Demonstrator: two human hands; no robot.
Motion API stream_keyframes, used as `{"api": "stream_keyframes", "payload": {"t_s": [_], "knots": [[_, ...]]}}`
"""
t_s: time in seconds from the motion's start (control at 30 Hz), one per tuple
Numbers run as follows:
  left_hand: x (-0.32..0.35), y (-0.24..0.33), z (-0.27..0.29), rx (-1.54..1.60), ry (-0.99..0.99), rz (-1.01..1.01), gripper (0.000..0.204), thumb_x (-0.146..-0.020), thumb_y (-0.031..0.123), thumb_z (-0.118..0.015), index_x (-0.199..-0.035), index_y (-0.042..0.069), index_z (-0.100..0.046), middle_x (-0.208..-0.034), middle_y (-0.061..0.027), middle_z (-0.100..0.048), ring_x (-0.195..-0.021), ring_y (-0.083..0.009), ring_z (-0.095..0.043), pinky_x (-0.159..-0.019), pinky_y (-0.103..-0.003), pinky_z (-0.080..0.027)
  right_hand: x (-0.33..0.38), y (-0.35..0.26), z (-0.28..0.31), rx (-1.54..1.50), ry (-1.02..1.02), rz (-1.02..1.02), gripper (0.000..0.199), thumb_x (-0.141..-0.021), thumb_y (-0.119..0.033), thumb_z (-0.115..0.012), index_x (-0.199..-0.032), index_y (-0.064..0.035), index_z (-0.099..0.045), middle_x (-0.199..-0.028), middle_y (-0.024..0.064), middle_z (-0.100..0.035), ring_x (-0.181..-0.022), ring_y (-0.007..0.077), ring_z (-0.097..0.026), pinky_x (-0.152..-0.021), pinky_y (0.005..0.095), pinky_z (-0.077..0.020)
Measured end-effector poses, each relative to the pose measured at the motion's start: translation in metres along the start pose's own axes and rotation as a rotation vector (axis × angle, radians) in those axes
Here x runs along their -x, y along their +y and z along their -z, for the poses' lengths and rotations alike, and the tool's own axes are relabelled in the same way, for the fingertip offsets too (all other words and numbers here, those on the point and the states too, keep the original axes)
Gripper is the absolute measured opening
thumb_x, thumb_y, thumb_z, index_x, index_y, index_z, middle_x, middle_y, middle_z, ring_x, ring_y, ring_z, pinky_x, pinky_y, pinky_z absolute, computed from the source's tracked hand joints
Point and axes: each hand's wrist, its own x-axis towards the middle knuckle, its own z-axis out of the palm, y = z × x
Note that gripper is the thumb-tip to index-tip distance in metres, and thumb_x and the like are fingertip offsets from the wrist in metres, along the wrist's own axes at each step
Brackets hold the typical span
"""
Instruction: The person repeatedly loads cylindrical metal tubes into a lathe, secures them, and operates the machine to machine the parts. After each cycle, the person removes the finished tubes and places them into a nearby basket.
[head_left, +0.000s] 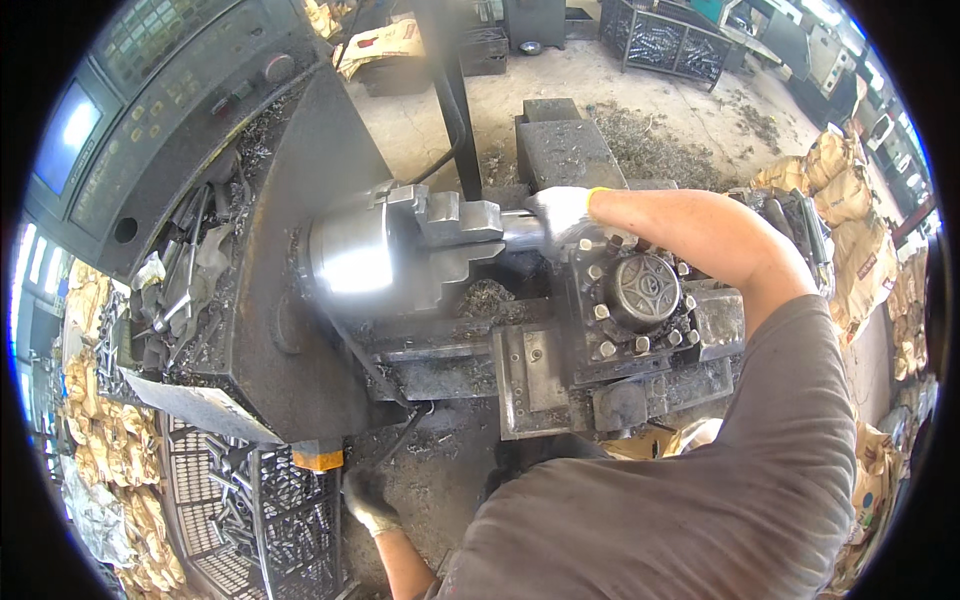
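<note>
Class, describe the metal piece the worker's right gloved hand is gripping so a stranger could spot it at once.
Start at the big shiny lathe chuck in the middle. From its stepped jaws a short silvery round bar sticks out to the right, into the white-gloved right hand. Unlike the dark, chip-strewn parts around it, it is smooth and bright.

White glove (pixel 562 215), grey sleeve (pixel 780 400)

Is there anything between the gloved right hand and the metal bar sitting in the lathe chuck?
Nothing visible. The right hand already grips the metal bar just outside the chuck jaws. The tool turret sits below the wrist, not between them. The left hand is low, by the crate.
</note>
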Motion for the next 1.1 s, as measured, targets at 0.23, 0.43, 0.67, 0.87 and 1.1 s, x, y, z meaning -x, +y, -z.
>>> {"api": "stream_keyframes", "payload": {"t_s": [0.23, 0.43, 0.67, 0.87, 1.1], "knots": [[-0.020, 0.062, 0.002, 0.184, 0.140, 0.024, 0.046, -0.109, 0.058, -0.049, -0.101, 0.014, -0.061, -0.082, -0.0011, -0.057, -0.073, -0.0185, -0.055, -0.067, -0.038, -0.047, -0.009, -0.028, 0.022, 0.181, -0.175, -0.102, 0.053, -0.069, -0.042, -0.088, -0.109, -0.0074, -0.082, -0.108, 0.0188, -0.081, -0.095, 0.0339, -0.077, -0.084, 0.0439, -0.0601], [-0.013, 0.086, -0.008, 0.299, -0.285, 0.291, 0.027, -0.105, 0.037, -0.055, -0.086, 0.019, -0.054, -0.073, 0.0068, -0.052, -0.057, -0.0094, -0.041, -0.051, -0.028, -0.032, -0.014, -0.042, 0.010, -0.017, 0.041, -0.063, 0.046, -0.071, -0.028, -0.089, -0.109, -0.0035, -0.079, -0.095, 0.0166, -0.081, -0.086, 0.0242, -0.078, -0.071, 0.0403, -0.0609], [-0.025, 0.070, -0.001, -0.130, 0.047, -0.166, 0.028, -0.108, 0.032, -0.060, -0.088, 0.012, -0.060, -0.077, 0.0011, -0.054, -0.064, -0.0101, -0.047, -0.055, -0.028, -0.035, 0.038, -0.046, 0.009, 0.165, 0.438, -0.121, 0.073, -0.087, -0.029, -0.077, -0.151, -0.0016, -0.055, -0.116, 0.0231, -0.078, -0.105, 0.0381, -0.077, -0.092, 0.0460, -0.0623], [0.048, 0.129, -0.052, -0.767, 0.278, -1.062, 0.047, -0.102, 0.013, -0.061, -0.144, -0.008, -0.057, -0.109, -0.0194, -0.074, -0.096, -0.0303, -0.072, -0.089, -0.040, -0.059, 0.201, -0.125, -0.057, -0.424, 1.048, 0.025, 0.030, -0.093, -0.005, -0.070, -0.122, 0.0000, -0.074, -0.093, 0.0080, -0.078, -0.080, 0.0123, -0.072, -0.079, 0.0303, -0.0599], [0.092, 0.297, -0.291, -0.894, -0.115, -1.857, 0.045, -0.096, 0.005, -0.070, -0.138, -0.011, -0.062, -0.114, -0.0307, -0.075, -0.105, -0.0403, -0.075, -0.096, -0.049, -0.060, 0.260, -0.182, -0.150, -0.726, 0.893, -0.019, 0.031, -0.088, 0.005, -0.074, -0.118, 0.0028, -0.076, -0.105, 0.0122, -0.082, -0.095, 0.0187, -0.078, -0.087, 0.0327, -0.0626]]}}
